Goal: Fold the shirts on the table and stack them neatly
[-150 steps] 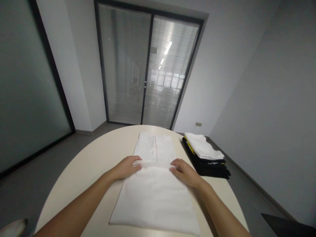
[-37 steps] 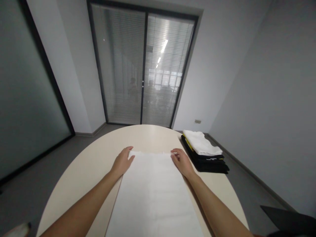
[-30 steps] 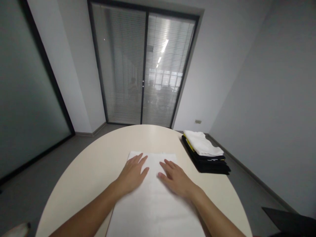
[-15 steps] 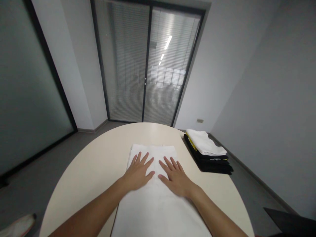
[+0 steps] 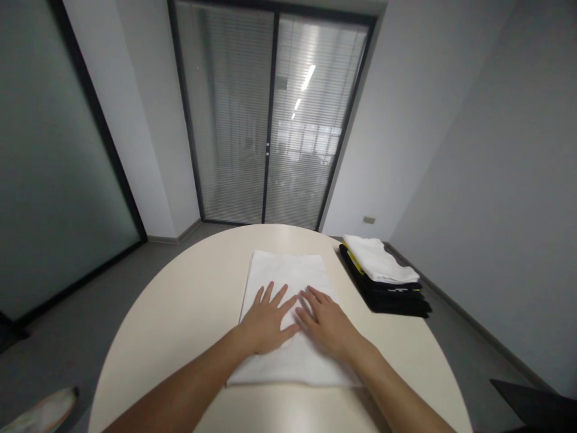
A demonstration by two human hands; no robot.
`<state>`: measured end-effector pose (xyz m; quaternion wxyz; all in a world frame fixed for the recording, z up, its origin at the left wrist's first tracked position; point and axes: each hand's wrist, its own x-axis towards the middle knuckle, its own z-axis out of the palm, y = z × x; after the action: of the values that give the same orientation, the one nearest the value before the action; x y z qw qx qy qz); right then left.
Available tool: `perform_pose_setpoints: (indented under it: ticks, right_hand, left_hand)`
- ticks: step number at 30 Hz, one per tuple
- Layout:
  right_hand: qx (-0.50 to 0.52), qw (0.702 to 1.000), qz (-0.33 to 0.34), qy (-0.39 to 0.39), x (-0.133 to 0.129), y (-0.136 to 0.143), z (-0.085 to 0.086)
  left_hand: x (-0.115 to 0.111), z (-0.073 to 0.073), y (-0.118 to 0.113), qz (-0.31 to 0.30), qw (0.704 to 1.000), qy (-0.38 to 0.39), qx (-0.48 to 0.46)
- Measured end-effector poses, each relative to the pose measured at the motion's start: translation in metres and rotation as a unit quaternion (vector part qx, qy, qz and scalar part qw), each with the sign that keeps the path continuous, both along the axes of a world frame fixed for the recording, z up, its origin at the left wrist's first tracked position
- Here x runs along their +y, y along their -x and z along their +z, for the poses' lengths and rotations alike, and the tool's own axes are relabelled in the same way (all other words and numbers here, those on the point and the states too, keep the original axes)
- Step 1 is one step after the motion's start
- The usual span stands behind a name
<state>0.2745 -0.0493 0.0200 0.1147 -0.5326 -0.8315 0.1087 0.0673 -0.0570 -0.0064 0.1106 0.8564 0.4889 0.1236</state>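
Note:
A folded white cloth [image 5: 288, 270] lies flat on the round table in front of me, its near edge running straight across below my wrists. My left hand [image 5: 267, 322] rests palm down on its left half with the fingers spread. On the right half lies my right hand [image 5: 325, 322], palm down, its fingers slightly bent and partly apart. The two hands are close together near the cloth's middle, and neither grips anything.
Toward the right edge of the cream round table [image 5: 180, 319] sits a stack of folded black cloths [image 5: 396, 304] with a yellow one and a white folded cloth [image 5: 381, 258] on top. A shoe [image 5: 42, 412] shows at lower left. Behind stands a glass door [image 5: 234, 120] with blinds.
The white cloth has shifted away from me, so its near edge now shows on the table. My hands have moved slightly closer together, and the right fingers are less spread.

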Motion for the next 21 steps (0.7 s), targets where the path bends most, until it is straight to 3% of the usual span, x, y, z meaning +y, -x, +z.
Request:
perform_pose_setpoints:
  ticks: [3,7,12,16,21]
  right_hand:
    - [-0.022,0.998,-0.005,0.059,-0.009,0.008,-0.007]
    - [-0.027,0.999,-0.006,0.041,0.004,0.010,-0.013]
    - [-0.031,0.999,-0.020,0.024,0.017,0.006,-0.013]
    - [-0.028,0.999,-0.019,0.025,0.017,0.004,-0.011]
    - [-0.028,0.999,-0.025,0.030,0.016,0.003,-0.006]
  left_hand:
    - [0.010,0.005,0.002,0.016,1.000,-0.004,0.002]
    - [0.003,0.013,0.006,0.041,0.999,-0.020,-0.010]
    - [-0.014,0.010,0.006,-0.035,0.999,0.019,0.013]
    - [-0.021,0.009,0.003,-0.042,0.999,0.008,0.017]
    - [-0.025,0.019,0.004,-0.077,0.996,0.033,0.025]
